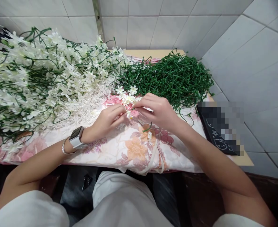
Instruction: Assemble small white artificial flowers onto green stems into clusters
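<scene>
Fingers [117, 111] of the left hand [107, 119] in the head view pinch a small white flower [129, 114] near the centre of the frame, while the right hand [161, 112] has its thumb and forefinger closed on a thin green stem [149, 128], which shows again below the palm. Both sets of fingertips nearly meet at the flower. Just above them lie a few white blossoms [128, 99] on a flowered cloth [134, 151]. White flowers with green stalks [58, 72] fill the upper left, and a heap of green stems [176, 78] spreads across the upper right. A watch [76, 137] and a bracelet [63, 147] circle the left wrist. At right lies a black item [208, 130] with white markings, partly blurred.
</scene>
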A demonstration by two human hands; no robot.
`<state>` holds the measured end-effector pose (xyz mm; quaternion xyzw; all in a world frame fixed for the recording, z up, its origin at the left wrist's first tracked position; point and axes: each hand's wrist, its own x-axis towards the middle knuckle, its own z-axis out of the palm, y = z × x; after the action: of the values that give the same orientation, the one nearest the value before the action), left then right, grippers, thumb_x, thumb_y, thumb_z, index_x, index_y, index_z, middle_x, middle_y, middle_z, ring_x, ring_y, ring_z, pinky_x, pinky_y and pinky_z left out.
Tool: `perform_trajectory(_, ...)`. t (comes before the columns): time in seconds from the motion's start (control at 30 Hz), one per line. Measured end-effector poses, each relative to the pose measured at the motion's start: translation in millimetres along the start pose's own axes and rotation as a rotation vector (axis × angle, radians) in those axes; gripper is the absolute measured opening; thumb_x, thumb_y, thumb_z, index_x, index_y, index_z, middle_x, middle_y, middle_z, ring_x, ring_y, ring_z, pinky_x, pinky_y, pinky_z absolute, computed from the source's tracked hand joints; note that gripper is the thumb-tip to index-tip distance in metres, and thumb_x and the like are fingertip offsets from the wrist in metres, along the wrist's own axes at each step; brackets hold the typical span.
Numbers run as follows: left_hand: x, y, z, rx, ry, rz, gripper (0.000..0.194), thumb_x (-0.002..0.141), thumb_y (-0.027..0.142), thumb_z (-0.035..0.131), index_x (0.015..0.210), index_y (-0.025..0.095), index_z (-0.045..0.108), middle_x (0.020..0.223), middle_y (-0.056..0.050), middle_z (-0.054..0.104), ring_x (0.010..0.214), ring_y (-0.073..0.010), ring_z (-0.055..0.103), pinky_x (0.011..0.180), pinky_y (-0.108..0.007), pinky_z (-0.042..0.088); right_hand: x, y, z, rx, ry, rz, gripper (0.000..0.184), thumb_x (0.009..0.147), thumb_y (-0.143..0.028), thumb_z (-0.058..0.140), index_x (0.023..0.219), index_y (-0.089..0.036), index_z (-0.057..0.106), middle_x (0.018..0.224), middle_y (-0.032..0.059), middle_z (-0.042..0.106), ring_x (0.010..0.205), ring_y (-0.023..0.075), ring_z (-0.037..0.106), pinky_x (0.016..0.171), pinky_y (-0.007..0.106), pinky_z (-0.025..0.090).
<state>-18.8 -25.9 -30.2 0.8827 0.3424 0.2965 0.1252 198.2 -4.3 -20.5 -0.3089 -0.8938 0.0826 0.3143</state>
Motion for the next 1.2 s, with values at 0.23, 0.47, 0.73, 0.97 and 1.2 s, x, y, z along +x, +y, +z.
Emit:
perform_trajectory(0.23,-0.9,-1.9,1.2,0.023,-0.004,0.024,0.013,0.093,0.018,0.044,0.086,0.015,0.056,0.080,-0.004,0.059,0.074,-0.0132,0.055,0.067,-0.023,0.042,-0.1,-4.3,-0.4,0.150,-0.031,0.068,0.012,0.088,-0.018,0.056,0.087,-0.017,0.068,0.080,0.0045,0.070,0.077,0.0158,0.059,0.072,0.029,0.046)
perform_trajectory(0.47,-0.5,0.5,-0.5,-0.087,-0.018,-0.105,0.015,0.093,0.021,0.044,0.093,0.015,0.059,0.084,-0.003,0.064,0.076,-0.0126,0.058,0.069,-0.023,0.044,1.5,-8.2,1.3,0.389,-0.044,0.256,0.010,0.085,-0.019,0.060,0.085,-0.018,0.069,0.082,0.0022,0.070,0.075,0.0139,0.062,0.070,0.026,0.045)
perform_trajectory(0.73,-0.8,-2.7,3.9,-0.161,-0.090,-0.231,0.017,0.093,0.024,0.046,0.096,0.016,0.060,0.079,0.000,0.067,0.065,-0.0094,0.059,0.061,-0.019,0.042,-1.9,-8.0,15.3,0.555,-0.042,0.403,0.012,0.082,-0.023,0.062,0.087,-0.016,0.070,0.083,0.0029,0.071,0.075,0.0143,0.061,0.069,0.027,0.045)
perform_trajectory(0.97,-1.0,1.2,1.7,-0.399,-0.090,-0.375,0.028,0.094,0.038,0.047,0.110,0.016,0.055,0.094,-0.006,0.069,0.076,-0.0130,0.065,0.063,-0.021,0.048,-4.2,-12.1,21.2,0.654,-0.011,0.500,0.015,0.083,-0.027,0.060,0.086,-0.014,0.067,0.076,0.0024,0.067,0.065,0.0117,0.055,0.061,0.026,0.042)
perform_trajectory(1.2,1.7,7.9,-2.2,-0.365,-0.167,-0.285,0.028,0.095,0.037,0.043,0.094,0.015,0.062,0.082,-0.002,0.066,0.072,-0.0118,0.059,0.066,-0.022,0.044,-3.7,-18.7,18.4,0.664,0.038,0.423,0.012,0.084,-0.024,0.060,0.085,-0.014,0.066,0.078,0.0024,0.068,0.068,0.0112,0.058,0.063,0.025,0.044)
